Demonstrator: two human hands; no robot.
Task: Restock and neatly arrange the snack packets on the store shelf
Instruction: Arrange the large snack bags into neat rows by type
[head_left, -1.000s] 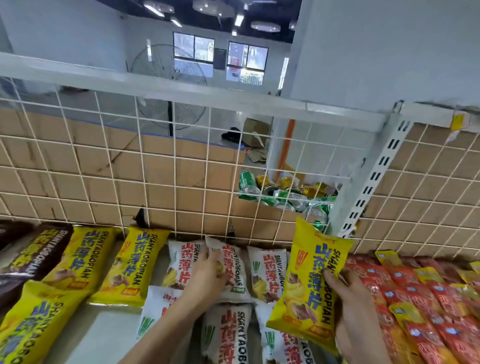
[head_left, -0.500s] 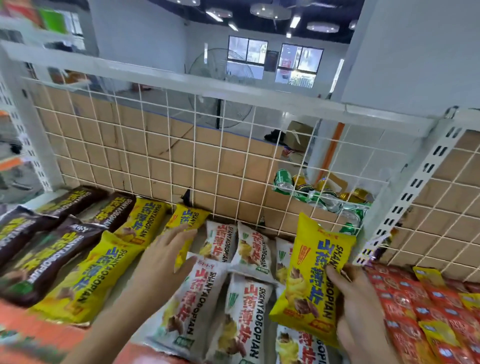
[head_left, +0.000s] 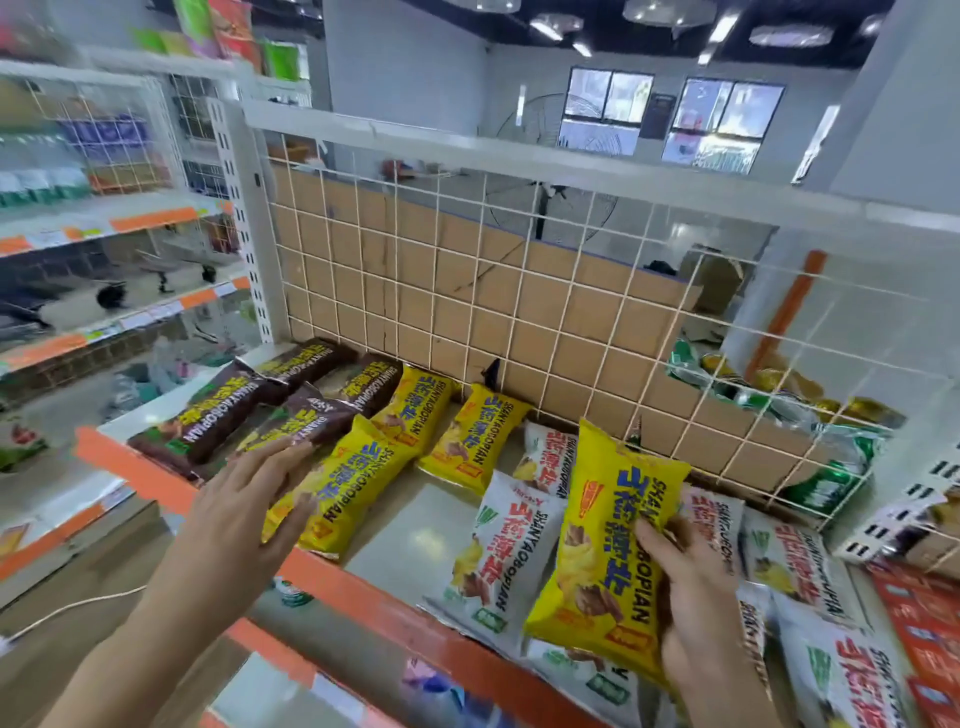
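Shelf (head_left: 400, 530) with an orange front lip holds snack packets lying flat: brown packets (head_left: 218, 415) at the left, yellow packets (head_left: 415, 410) just beside them, then a bare gap and white packets (head_left: 498, 556). Further right lie red packets (head_left: 930, 623). Over the white packets the right hand (head_left: 696, 613) grips the held packet (head_left: 613, 535), also yellow, by its right edge, thumb on its face, its top tilted up. The left hand (head_left: 249, 499) is flat, fingers straight and spread, on the near ends of a brown packet and the front yellow one. A wire grid (head_left: 415, 150) backs the shelf, with cardboard (head_left: 415, 270) behind it and cans (head_left: 831, 462) behind it at the right.
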